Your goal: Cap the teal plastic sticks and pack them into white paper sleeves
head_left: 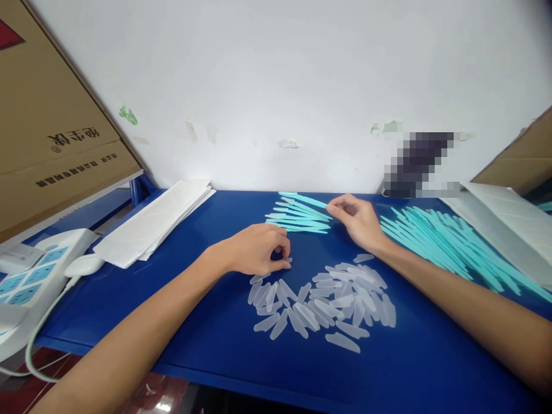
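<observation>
My right hand (356, 221) pinches the end of a turquoise eyebrow razor (309, 200) between thumb and fingertips, at the far side of a small row of like razors (299, 218). My left hand (261, 250) is closed in a pinch just in front of that row. A small pale bit shows at its fingertips, seemingly a translucent blade cap, mostly hidden by the fingers. Nearer to me lies a loose spread of translucent caps (321, 299), with one single cap (363, 258) lying apart beside my right forearm.
A large heap of turquoise razors (448, 247) lies at right beside a white sheet-like packet (495, 230). White flat packets (155, 221) lie at left, near a power strip (41, 276) with a white charger (85, 264). Cardboard (64, 115) stands at left; a wall (276, 86) backs the blue table (207, 339).
</observation>
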`<state>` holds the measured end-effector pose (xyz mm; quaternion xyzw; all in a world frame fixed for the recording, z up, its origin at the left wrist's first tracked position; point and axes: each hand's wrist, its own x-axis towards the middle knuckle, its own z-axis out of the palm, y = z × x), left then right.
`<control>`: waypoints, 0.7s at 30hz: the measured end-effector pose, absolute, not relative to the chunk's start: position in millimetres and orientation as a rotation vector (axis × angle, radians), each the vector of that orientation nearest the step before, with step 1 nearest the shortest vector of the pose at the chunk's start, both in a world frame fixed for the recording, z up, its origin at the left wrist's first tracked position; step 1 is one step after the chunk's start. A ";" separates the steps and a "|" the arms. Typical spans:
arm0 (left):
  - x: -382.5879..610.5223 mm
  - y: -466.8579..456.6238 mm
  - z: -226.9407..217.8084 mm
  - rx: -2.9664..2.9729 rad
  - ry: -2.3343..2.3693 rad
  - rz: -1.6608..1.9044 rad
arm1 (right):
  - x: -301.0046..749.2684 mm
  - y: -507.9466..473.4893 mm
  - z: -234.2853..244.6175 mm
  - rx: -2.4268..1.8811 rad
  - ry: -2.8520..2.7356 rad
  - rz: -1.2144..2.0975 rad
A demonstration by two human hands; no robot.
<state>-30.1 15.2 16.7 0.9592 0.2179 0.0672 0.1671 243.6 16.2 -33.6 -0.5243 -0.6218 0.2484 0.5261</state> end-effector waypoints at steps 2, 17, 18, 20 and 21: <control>-32.9 20.9 13.7 2.678 0.619 0.214 | 242.8 16.4 -34.1 -1.256 -1.484 0.634; -66.9 68.7 -9.7 2.553 0.955 0.804 | 249.3 19.6 -37.4 -1.235 -1.523 0.512; -67.7 70.3 -10.9 2.523 0.966 0.847 | 249.2 18.6 -36.7 -1.224 -1.538 0.516; -68.4 72.9 -12.9 2.451 1.016 0.907 | 247.9 16.2 -35.0 -1.210 -1.538 0.508; -68.5 73.8 -13.7 2.413 1.049 0.927 | 246.8 15.0 -34.1 -1.211 -1.524 0.512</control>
